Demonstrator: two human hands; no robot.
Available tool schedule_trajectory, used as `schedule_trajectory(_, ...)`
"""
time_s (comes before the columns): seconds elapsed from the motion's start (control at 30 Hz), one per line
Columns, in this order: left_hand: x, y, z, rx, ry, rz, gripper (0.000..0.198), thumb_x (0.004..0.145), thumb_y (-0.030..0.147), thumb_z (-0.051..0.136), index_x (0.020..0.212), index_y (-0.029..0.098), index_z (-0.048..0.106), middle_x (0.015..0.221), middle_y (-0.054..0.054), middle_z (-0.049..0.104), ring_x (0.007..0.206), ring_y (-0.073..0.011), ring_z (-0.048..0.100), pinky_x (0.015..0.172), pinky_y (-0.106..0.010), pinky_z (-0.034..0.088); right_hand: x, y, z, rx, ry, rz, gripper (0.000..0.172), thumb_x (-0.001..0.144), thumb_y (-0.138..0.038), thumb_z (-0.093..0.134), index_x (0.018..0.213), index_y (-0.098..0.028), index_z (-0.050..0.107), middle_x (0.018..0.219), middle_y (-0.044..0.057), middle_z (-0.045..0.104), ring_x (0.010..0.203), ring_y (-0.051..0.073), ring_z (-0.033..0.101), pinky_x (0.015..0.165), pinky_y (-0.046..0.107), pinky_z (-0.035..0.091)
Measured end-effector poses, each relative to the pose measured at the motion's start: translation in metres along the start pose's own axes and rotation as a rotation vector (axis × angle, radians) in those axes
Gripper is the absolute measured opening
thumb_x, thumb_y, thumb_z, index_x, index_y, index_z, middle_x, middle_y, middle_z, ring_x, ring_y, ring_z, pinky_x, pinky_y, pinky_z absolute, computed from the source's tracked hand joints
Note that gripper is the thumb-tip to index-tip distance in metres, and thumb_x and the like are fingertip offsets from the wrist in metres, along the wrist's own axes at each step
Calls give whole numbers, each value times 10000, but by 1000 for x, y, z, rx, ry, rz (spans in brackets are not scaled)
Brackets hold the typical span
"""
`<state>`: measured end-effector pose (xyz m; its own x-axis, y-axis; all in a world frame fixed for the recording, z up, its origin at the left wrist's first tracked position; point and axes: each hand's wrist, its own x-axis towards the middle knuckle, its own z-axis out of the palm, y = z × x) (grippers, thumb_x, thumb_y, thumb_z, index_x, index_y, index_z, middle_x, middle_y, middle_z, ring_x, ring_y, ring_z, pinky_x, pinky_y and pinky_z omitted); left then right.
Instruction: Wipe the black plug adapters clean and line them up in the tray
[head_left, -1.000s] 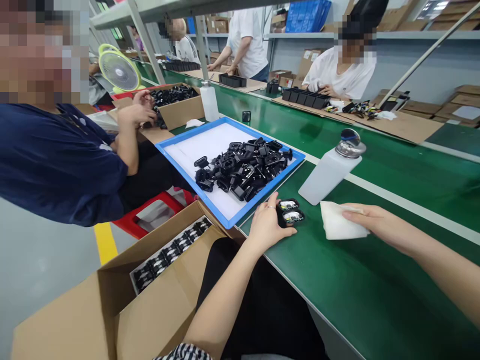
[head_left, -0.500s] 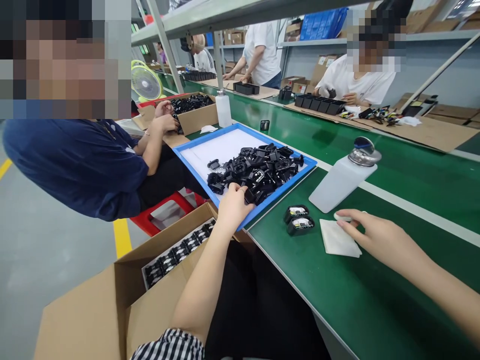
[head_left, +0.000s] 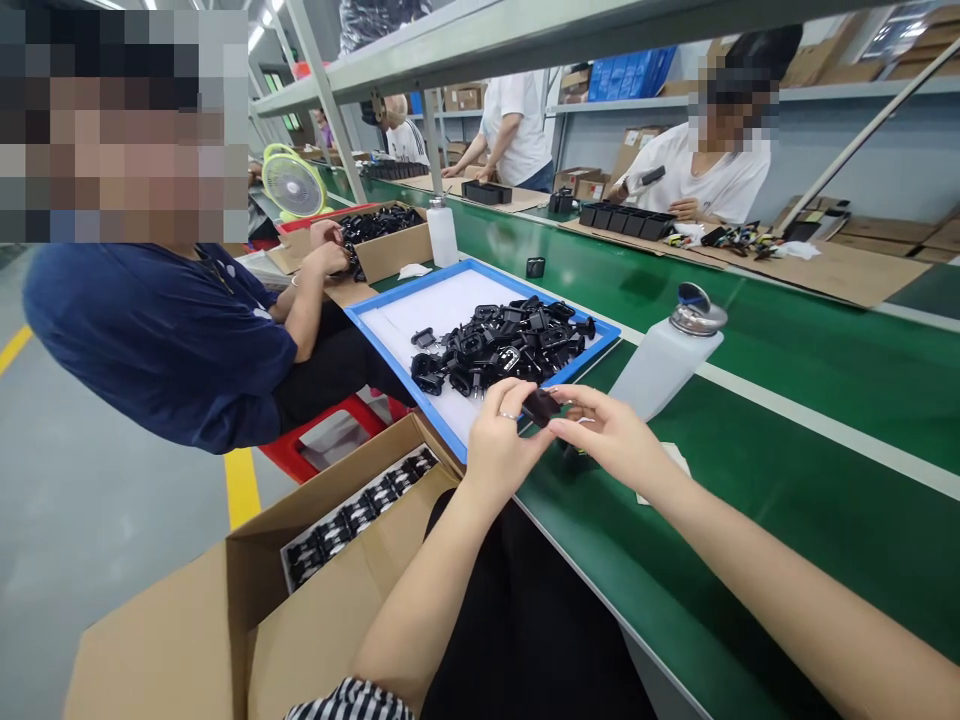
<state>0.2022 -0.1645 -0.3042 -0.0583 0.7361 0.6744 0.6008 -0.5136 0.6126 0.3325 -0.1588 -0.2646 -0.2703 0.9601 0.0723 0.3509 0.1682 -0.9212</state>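
Above the table's near edge, both my hands meet at a small black plastic part (head_left: 541, 406). My left hand (head_left: 499, 440), with a ring on one finger, is closed on its left side. My right hand (head_left: 619, 440) pinches it from the right with thumb and fingers; whether a white pad is also in that hand is hidden. Just beyond is the blue-rimmed tray (head_left: 409, 378) with a heap of similar black parts (head_left: 517, 340). A folded white cloth (head_left: 675, 458) lies partly behind my right forearm. Black pieces on the table are mostly covered by my right hand.
A white pump bottle (head_left: 660, 365) stands right of the tray, another bottle (head_left: 442, 232) beyond it. An open carton (head_left: 240, 590) with rows of black parts is low left. A co-worker in navy (head_left: 165, 340) sits left; another in white (head_left: 697, 165) works across the green table (head_left: 810, 400).
My left hand has come out of the tray with a black part. My right hand has moved left from the white cloth to meet it, both now holding the part.
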Motion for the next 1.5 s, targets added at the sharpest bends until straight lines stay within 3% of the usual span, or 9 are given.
schedule_trajectory(0.17,-4,3,3,-160,-212,-221,656,558,328,640,1119,189,330,1085,-82,456,851,-152,512,688,-278,462,11,11,-7,229,17,183,246,622,-345,536,767,-147,536,451,-46,446,413,71,388,410,205,316)
schedule_trajectory(0.3,-15,3,10,-272,-496,-345,890,499,392,659,1214,157,185,1224,-132,342,1042,-223,417,828,-357,395,14,22,-20,433,-26,269,254,600,-380,552,679,-146,498,458,-46,426,429,65,389,406,192,287)
schedule_trajectory(0.43,-23,1,26,-270,-617,-349,982,444,402,682,1232,113,172,1253,-156,300,1151,-262,278,938,-396,267,15,29,-28,226,37,169,215,622,-340,522,748,-167,506,560,-19,474,509,97,444,466,220,338)
schedule_trajectory(0.57,-22,-1,33,-347,-614,-335,933,485,347,669,1236,117,164,1210,-139,367,1117,-237,335,929,-375,280,14,38,-36,-281,27,-58,177,665,-258,447,802,-188,535,764,36,513,686,158,495,630,304,389)
schedule_trajectory(0.67,-18,-4,31,-393,-649,-372,836,535,278,631,1226,111,192,1226,-135,350,1122,-221,334,937,-362,272,13,44,-40,-494,-35,-153,216,706,-248,384,849,-182,533,827,65,520,776,189,494,691,339,389)
schedule_trajectory(0.77,-15,-6,29,-445,-686,-400,638,614,151,503,1202,130,257,1216,-98,377,1120,-191,341,928,-340,291,13,46,-41,-521,-104,-206,223,730,-231,343,871,-181,508,906,66,538,835,194,492,710,337,395)
schedule_trajectory(0.93,-9,-8,33,-464,-660,-435,543,637,47,360,1174,124,320,1178,-77,429,1084,-154,389,839,-271,389,11,44,-41,-539,-117,-218,192,746,-208,350,866,-192,500,887,34,567,814,175,518,717,316,404)
schedule_trajectory(1.2,12,-2,36,-17,-671,-212,392,673,187,475,1065,202,477,976,-18,586,834,-161,545,723,-263,430,15,45,-42,-676,-94,-155,274,700,-180,501,971,-184,534,916,44,581,781,168,545,672,276,430)
schedule_trajectory(1.5,38,8,37,281,-826,-136,276,693,313,489,934,209,573,809,-36,629,758,-187,564,652,-255,413,29,38,-46,-791,-179,-73,268,645,-185,583,911,-153,592,871,66,595,776,183,545,679,274,423)
